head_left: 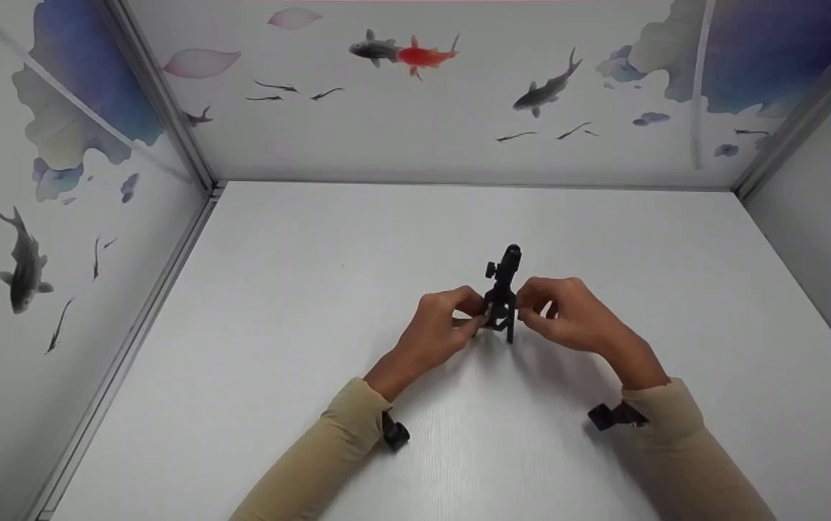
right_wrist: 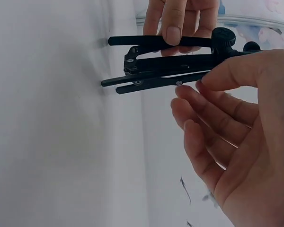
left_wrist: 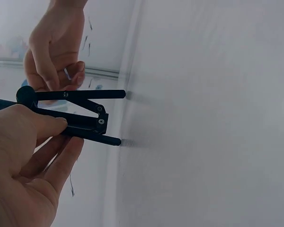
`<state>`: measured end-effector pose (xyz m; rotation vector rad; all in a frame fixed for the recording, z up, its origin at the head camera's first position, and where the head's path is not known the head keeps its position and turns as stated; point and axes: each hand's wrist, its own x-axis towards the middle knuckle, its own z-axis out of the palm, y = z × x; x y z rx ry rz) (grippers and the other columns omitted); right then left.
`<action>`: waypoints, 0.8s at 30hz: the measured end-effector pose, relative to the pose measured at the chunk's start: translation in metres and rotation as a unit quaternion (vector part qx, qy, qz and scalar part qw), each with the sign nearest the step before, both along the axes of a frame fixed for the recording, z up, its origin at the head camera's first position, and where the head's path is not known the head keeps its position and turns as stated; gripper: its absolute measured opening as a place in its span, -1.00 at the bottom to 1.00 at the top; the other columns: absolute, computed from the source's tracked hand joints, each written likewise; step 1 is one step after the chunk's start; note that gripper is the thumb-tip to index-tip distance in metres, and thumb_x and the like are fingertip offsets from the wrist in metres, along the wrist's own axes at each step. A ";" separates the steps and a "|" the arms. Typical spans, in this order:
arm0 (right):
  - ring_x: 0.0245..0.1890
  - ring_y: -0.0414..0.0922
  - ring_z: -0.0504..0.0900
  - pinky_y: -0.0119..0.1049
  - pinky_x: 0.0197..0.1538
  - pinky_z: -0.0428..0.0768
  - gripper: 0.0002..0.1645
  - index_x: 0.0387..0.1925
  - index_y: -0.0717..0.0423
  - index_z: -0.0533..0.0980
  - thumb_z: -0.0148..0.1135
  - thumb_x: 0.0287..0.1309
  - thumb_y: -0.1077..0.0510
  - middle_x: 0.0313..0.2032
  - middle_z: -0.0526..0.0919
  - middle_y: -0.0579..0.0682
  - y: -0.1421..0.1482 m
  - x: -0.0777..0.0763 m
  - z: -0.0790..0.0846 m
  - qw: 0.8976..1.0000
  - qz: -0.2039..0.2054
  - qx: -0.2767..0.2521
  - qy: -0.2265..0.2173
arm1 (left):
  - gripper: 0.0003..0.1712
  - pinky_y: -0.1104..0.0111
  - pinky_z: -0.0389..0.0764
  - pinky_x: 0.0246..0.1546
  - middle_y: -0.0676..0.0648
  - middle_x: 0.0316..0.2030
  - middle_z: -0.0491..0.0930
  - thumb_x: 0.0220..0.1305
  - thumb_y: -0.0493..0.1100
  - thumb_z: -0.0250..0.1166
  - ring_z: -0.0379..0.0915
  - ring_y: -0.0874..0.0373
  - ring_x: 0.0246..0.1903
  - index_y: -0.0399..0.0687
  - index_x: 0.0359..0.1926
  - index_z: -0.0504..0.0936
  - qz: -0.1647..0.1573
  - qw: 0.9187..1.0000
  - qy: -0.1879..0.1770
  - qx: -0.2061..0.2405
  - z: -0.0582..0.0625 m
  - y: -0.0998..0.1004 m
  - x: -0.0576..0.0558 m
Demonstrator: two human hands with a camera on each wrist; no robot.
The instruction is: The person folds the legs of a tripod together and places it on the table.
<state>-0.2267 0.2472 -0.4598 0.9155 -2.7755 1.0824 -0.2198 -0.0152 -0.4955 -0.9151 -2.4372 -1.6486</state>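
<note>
A small black tripod [head_left: 508,271] stands between both hands in the head view, its legs pointing down to the table and a knob on its side. My left hand [head_left: 433,327] pinches one leg between thumb and fingers, as the left wrist view shows at the lower leg [left_wrist: 97,137]. On the opposite side, my right hand [head_left: 576,315] has its thumb and index finger at the top of another leg [right_wrist: 156,82], pinching it. Its other fingers are bent loosely below. Hinged braces [left_wrist: 101,118] join the legs to the centre post, and the legs are partly spread.
The white table [head_left: 299,268] is bounded by white panels printed with fish and blue shapes at the back [head_left: 422,130] and sides. Both sleeved wrists carry small black cameras, the left one [head_left: 395,433] and the right one [head_left: 603,417] close over the table.
</note>
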 end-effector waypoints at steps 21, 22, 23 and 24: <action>-0.30 -0.27 0.77 -0.30 -0.20 0.72 -0.86 -0.14 -0.14 0.77 0.48 0.34 0.19 -0.28 0.85 -0.21 -0.002 0.004 0.001 0.997 0.027 0.049 -0.045 | -0.87 0.49 0.78 -0.06 -0.10 -0.10 0.85 0.41 -0.38 0.44 0.79 0.23 -0.05 -0.20 -0.07 0.73 0.009 1.000 0.012 -0.013 -0.001 0.000 0.001; -0.30 -0.27 0.77 -0.30 -0.20 0.72 -0.85 -0.14 -0.14 0.77 0.48 0.34 0.19 -0.28 0.86 -0.18 -0.002 0.004 0.000 0.997 0.028 0.049 -0.044 | -0.87 0.50 0.78 -0.07 -0.09 -0.10 0.85 0.42 -0.37 0.44 0.79 0.24 -0.06 -0.18 -0.07 0.73 0.011 1.000 0.015 -0.016 -0.001 0.000 0.000; -0.30 -0.27 0.77 -0.30 -0.20 0.72 -0.86 -0.14 -0.13 0.77 0.48 0.35 0.19 -0.27 0.87 -0.16 -0.002 0.003 0.001 0.997 0.028 0.049 -0.044 | -0.87 0.50 0.78 -0.08 -0.08 -0.11 0.85 0.42 -0.36 0.45 0.79 0.25 -0.06 -0.18 -0.06 0.73 0.012 1.000 0.019 -0.019 -0.001 0.000 0.000; -0.29 -0.27 0.77 -0.30 -0.20 0.72 -0.86 -0.14 -0.13 0.77 0.48 0.35 0.19 -0.26 0.88 -0.14 -0.002 0.003 0.001 0.997 0.028 0.048 -0.044 | -0.87 0.50 0.78 -0.09 -0.07 -0.11 0.85 0.42 -0.36 0.45 0.79 0.26 -0.06 -0.17 -0.06 0.73 0.013 0.999 0.022 -0.021 -0.002 0.000 0.000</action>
